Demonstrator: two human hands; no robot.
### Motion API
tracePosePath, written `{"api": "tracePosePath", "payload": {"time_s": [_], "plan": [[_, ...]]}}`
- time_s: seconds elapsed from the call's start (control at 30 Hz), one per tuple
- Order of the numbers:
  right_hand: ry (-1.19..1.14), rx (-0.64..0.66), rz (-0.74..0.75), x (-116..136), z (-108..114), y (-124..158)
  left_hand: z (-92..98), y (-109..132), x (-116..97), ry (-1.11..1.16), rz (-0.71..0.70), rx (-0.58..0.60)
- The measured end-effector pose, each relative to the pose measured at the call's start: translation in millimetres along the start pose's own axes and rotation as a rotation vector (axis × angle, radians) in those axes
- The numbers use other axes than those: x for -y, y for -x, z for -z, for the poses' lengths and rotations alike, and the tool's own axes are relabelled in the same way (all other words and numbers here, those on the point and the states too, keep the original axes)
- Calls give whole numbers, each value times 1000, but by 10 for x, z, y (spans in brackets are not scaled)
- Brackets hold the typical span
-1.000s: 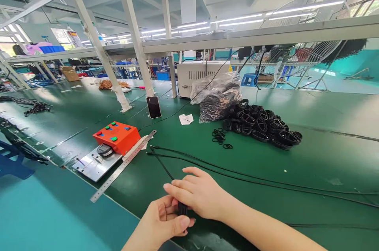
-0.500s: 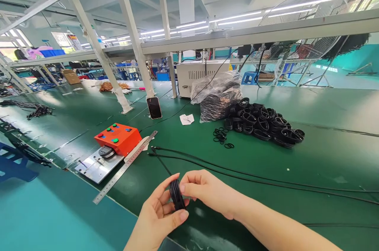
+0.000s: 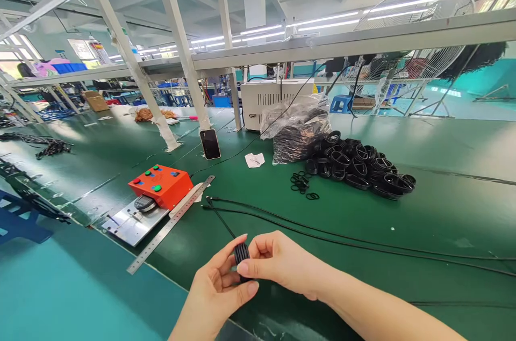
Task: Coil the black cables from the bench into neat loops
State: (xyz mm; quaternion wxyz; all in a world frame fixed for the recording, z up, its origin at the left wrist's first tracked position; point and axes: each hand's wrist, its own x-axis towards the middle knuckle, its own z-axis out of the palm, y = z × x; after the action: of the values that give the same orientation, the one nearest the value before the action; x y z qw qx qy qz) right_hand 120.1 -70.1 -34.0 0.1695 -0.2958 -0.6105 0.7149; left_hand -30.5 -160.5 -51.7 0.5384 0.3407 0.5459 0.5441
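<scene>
A tightly coiled black cable (image 3: 241,253) is held between my two hands near the table's front edge. My left hand (image 3: 220,282) grips it from the left, with fingers behind and thumb below. From the right, my right hand (image 3: 272,260) pinches the coil, its thumb lying across the front. One straight cable end runs up and left from the coil. Two long black cables (image 3: 290,221) stretch rightward across the green table (image 3: 443,212). Several small black rings (image 3: 300,182) lie beyond them, beside a pile of coiled cables (image 3: 358,164).
An orange box with buttons (image 3: 161,184) and a metal plate (image 3: 135,223) sit at the left, with a steel ruler (image 3: 171,225) alongside. A phone (image 3: 210,144) leans on a white post. Plastic-wrapped cables (image 3: 296,139) stand before a pale metal cabinet (image 3: 256,104).
My right thumb has moved left and down across the front of the coil. The coil has turned slightly, while my left hand stays almost in place.
</scene>
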Motion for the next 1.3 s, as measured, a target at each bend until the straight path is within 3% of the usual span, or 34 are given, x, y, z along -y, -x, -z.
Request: {"api": "tracePosePath", "payload": {"time_s": [0.3, 0.73, 1.0, 1.13, 1.3], "plan": [[-40, 1, -34, -39, 1, -37, 47, -7, 8, -9, -16, 95], [-35, -59, 64, -72, -91, -32, -3, -13, 10, -26, -44, -59], [37, 188, 158, 122, 97, 53, 91, 17, -43, 145, 38, 171], [145, 269, 184, 147, 141, 109, 132, 25, -31, 155, 7, 214], [435, 203, 286, 221, 277, 116, 155, 27, -23, 193, 0, 219]]}}
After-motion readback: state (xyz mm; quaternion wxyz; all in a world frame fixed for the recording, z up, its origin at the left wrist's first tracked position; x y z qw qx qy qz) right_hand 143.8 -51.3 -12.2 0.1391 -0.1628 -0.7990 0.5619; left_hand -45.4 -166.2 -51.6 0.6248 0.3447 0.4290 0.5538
